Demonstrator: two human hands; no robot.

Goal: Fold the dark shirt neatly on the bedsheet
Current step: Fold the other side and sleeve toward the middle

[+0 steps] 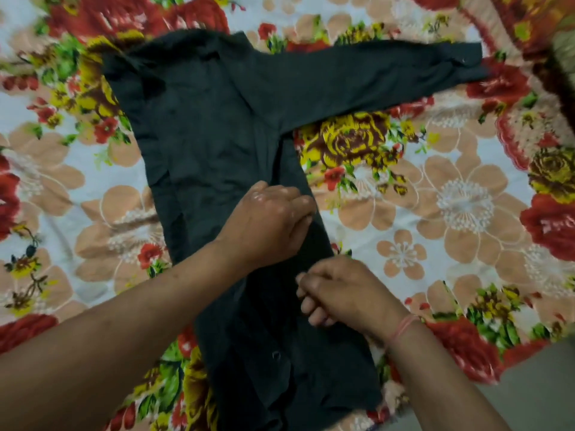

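The dark shirt (211, 126) lies on the floral bedsheet (460, 200), its body running from upper left down to the bottom middle. One long sleeve (373, 70) stretches out to the upper right. The left side looks folded in over the body. My left hand (267, 222) rests on the shirt's right edge at mid-length, fingers curled over the cloth edge. My right hand (339, 290) sits just below it on the same edge, fingers bent and pinching the fabric. A pink thread band circles my right wrist.
The bedsheet spreads out on all sides of the shirt. A grey floor strip (535, 396) shows at the bottom right past the sheet's edge. A dark fuzzy object (563, 66) sits at the far right edge.
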